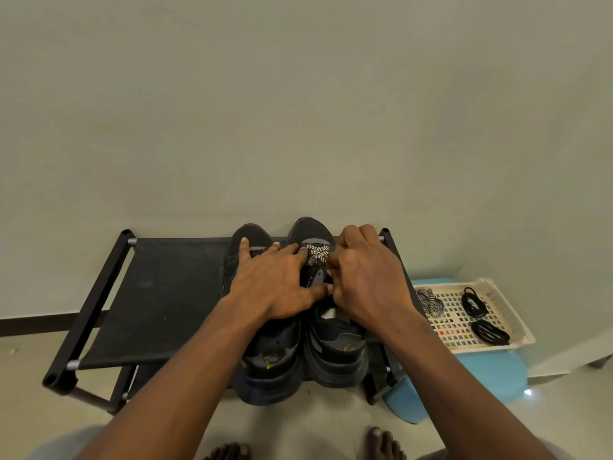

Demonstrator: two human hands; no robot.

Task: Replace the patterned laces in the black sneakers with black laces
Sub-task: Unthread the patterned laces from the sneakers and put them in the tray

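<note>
Two black sneakers sit side by side on the black fabric top of a low shoe rack (159, 293), toes toward the pale wall and heels hanging just over the near edge. The left sneaker (270, 353) shows no patterned lace in the part I can see. The right sneaker (335, 343) has a black-and-white patterned lace (317, 252) crossed over its upper eyelets, close to the toe end.

The person's left hand (275, 283) lies flat across both shoes, fingers (244, 249) spread wide, the index and middle ones reaching onto the right shoe's tongue and the thumb stretched toward the other hand. The right hand (368, 280) is curled over the right side of the same shoe, knuckles up, its fingers bent inward by the lacing; whether they actually pinch the lace I cannot tell, since the back of the hand hides the tips.

Off to the right, on a blue stool (491, 370), rests a cream plastic tray (497, 290) with a grid floor. In it lie a loose patterned lace (429, 302) at the left end and two coiled bundles of black laces (474, 302) (490, 332) further right. Bare toes show on the tiled floor (298, 426) at the bottom edge.
</note>
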